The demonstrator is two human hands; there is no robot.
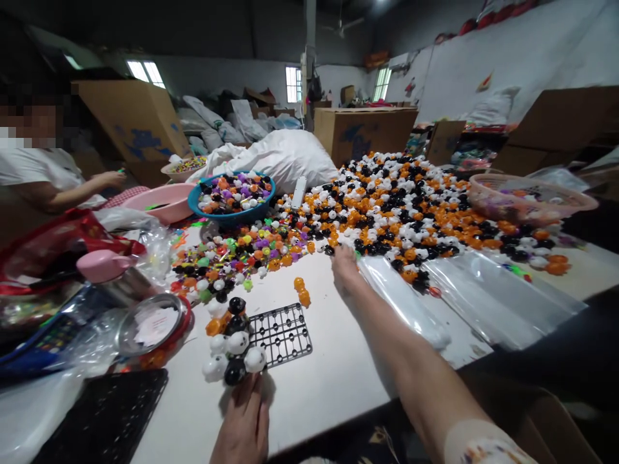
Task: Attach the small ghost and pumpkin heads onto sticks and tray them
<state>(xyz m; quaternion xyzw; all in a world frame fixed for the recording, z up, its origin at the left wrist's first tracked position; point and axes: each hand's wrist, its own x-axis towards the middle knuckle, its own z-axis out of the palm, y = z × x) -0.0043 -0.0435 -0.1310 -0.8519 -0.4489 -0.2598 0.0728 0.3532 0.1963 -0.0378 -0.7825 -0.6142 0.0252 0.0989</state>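
Note:
A black plastic grid (285,341) lies on the white table, its left part covered by white, black and orange skull- and pumpkin-shaped balls (236,343). My left hand (244,415) is at its near edge, fingers closed against the grid's corner beneath a black ball. Stretched forward, my right hand (344,261) is at the front edge of a large heap of orange, black and white balls (401,200). Its fingers are curled down; what they hold, if anything, is hidden. A joined pair of orange pumpkin balls (302,291) lies between the hands.
Clear plastic bags (503,296) lie to the right by a pink basket (532,200). Mixed small toys (242,251) spread before a blue basin (232,216). A pink-lidded flask (109,274), a round tin (149,325) and a black tray (104,412) stand left. A co-worker (43,167) is beyond.

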